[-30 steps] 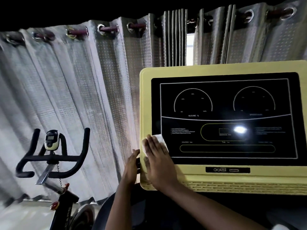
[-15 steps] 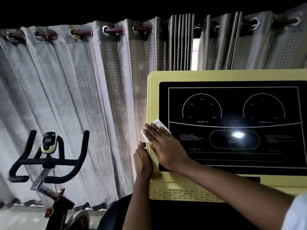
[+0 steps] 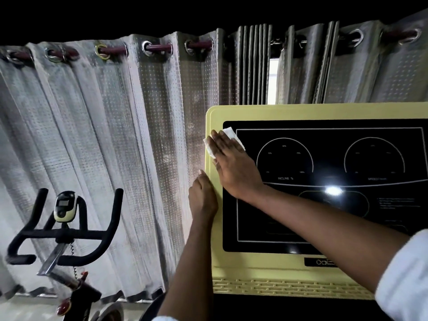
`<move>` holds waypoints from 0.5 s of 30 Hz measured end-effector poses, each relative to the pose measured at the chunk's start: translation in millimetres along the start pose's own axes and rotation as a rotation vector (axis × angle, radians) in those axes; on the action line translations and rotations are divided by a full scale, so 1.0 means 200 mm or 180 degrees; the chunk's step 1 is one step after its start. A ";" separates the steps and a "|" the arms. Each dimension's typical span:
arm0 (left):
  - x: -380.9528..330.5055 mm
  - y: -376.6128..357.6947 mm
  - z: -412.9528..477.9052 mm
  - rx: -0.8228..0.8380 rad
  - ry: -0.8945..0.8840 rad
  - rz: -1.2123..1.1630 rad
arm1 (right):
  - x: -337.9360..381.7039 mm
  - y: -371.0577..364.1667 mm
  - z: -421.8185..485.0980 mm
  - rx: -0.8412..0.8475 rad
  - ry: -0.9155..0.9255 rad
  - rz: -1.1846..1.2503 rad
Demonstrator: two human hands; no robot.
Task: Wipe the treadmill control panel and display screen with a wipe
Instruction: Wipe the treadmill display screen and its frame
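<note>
Right of frame: yellow treadmill control panel [image 3: 301, 111] with black display screen [image 3: 328, 156] set into it, marked with two dial outlines and the legend "INCLINE %". Bright glare spot [image 3: 333, 190] near mid-screen.

Upper left corner of the screen: white wipe [image 3: 229, 133], spread across the border between yellow frame and black glass, with its edges showing above and to the left of the fingers.

Right hand [image 3: 234, 163]: laid flat on the wipe with fingers straight and together, pressing it to the panel, not clenched. Forearm crossing the screen from lower right, with white sleeve [image 3: 407, 274] at the right edge of frame.

Left hand [image 3: 202, 200]: set against the left outer edge of the panel, below the right hand, one digit pointing up along the frame. Remaining fingers hidden behind the edge; cannot tell whether grasping or merely resting there.

Lower left of frame: exercise bike [image 3: 62, 235] with black handlebars and a small yellow console [image 3: 64, 206].

Background: grey eyelet curtain [image 3: 115, 135] on a dark red rod [image 3: 157, 47], parted by a narrow gap above the panel.
</note>
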State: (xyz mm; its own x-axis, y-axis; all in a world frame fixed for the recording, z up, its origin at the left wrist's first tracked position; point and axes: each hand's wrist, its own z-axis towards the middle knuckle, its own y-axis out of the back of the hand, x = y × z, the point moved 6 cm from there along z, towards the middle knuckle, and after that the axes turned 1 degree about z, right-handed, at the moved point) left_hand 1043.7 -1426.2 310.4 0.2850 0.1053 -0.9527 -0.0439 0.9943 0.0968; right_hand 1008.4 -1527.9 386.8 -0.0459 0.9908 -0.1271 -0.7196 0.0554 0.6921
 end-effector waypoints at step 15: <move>-0.37 -0.11 0.30 -0.0106 -0.0409 0.0048 | -0.13 0.08 0.34 -0.0144 0.0102 -0.0077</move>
State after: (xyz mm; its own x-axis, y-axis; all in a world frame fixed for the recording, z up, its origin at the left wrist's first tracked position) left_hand 1080.5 -1454.8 395.4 0.4044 0.1232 -0.9062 -0.0803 0.9918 0.0990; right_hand 1044.6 -1544.0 449.2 -0.0497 0.9848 -0.1664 -0.7513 0.0729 0.6559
